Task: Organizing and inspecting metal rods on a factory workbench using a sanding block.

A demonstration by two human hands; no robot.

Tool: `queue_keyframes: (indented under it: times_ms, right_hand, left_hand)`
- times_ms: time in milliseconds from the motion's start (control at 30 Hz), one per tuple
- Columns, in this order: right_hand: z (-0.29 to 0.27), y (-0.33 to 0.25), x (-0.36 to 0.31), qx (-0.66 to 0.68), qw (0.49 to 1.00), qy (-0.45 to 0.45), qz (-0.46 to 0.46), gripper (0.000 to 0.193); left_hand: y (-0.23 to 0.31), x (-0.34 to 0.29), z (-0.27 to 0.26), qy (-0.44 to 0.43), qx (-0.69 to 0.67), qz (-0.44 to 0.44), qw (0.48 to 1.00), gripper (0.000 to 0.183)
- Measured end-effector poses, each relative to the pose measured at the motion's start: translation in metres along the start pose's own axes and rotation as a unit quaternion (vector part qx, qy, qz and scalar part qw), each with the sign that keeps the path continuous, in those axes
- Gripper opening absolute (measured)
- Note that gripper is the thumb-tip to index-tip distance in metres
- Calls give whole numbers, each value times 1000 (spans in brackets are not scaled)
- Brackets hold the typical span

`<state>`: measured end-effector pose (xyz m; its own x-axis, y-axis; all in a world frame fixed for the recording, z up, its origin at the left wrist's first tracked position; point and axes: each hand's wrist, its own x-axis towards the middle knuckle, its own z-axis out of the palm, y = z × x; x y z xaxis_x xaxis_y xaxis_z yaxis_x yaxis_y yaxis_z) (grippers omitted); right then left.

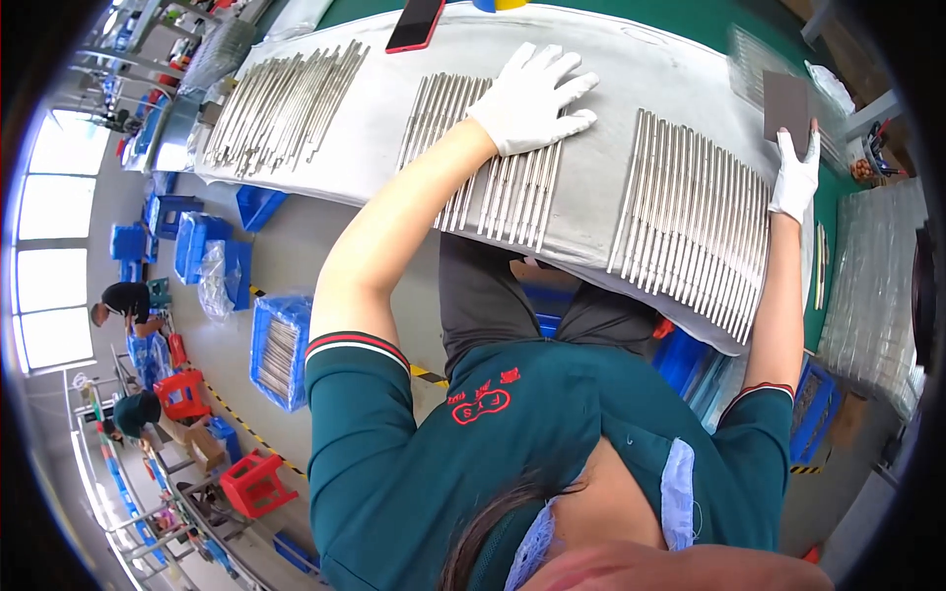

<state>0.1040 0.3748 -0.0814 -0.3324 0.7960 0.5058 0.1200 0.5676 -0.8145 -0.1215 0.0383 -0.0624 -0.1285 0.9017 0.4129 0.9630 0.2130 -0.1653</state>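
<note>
My left hand, in a white glove, lies with fingers spread on the middle group of thin metal rods. The rods sit side by side in a row on a pale sheet covering the table. In my right hand, also gloved, is a dark brown rectangular sheet, gripped at its near edge. Beside that hand, a wider row of metal rods reaches the table's near edge. Farther left lies a looser batch of rods, with uneven ends.
A red-edged phone lies at the table's far side. Clear plastic trays are stacked at the right. On the floor at left stand a blue crate of rods and red stools. Two other people work farther left.
</note>
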Motion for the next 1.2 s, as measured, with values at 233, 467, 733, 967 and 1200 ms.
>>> queue_keyframes:
  times_ms: [233,467,733,967,1200]
  right_hand:
    - [0,-5,-1,-23,1000,3,4,63]
    - [1,2,0,6,1000,-10,28,64]
    - [6,2,-1,29,999,-11,31,65]
    - [2,5,3,10,999,-15,30,66]
    - [4,8,0,15,999,-13,27,65]
  left_hand:
    - [25,25,2,35,-84,15,996,65]
    - [76,64,24,104,-141,36,984,65]
    - [105,86,13,145,-277,-15,950,65]
    - [56,46,-29,124,-201,-71,969,62]
    - [-31,-39,-41,57,22,-124,990,62]
